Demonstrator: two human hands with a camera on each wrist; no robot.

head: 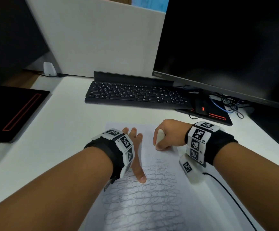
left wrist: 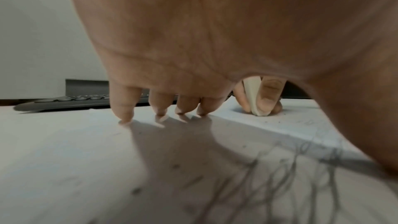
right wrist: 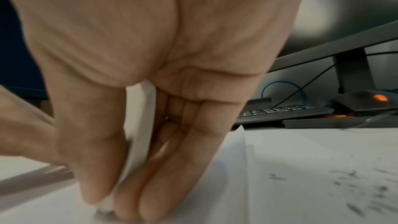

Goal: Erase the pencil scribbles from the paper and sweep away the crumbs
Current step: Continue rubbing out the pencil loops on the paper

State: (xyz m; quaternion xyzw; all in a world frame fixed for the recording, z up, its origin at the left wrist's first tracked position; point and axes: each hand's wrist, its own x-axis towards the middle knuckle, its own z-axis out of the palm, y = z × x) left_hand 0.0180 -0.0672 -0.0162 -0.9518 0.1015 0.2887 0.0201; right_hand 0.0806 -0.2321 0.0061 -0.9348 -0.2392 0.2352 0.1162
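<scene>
Pinching a white eraser [head: 159, 137] between thumb and fingers, my right hand [head: 168, 133] stands it on end on the upper part of the paper [head: 153, 200], its lower tip touching the sheet. In the right wrist view my thumb lies along one flat face of the eraser and my fingers [right wrist: 189, 173] lie together along the other, all tips down at the page. My left hand [head: 135, 152] lies spread on the left side of the paper, fingers straight and slightly apart, thumb stretched toward me onto the scribbles [head: 145, 197]. From the left wrist view the fingertips [left wrist: 126, 117] press down while the palm arches above the sheet; they seem to land at the paper's left edge, though the blur keeps me from being sure.

The scribbles are rows of pencil loops that fill the near half of the page; the far half, around the eraser, looks nearly bare, with only faint marks. Dark crumbs [right wrist: 366, 192] lie scattered on the paper just right of my right hand, and a few specks sit between my hands.

Beyond the paper on the white desk [head: 65, 124] lies a black keyboard [head: 135, 95]. A dark monitor [head: 227, 47] stands to its right, with a mouse [head: 202, 108] glowing orange on a mat beneath the screen.
</scene>
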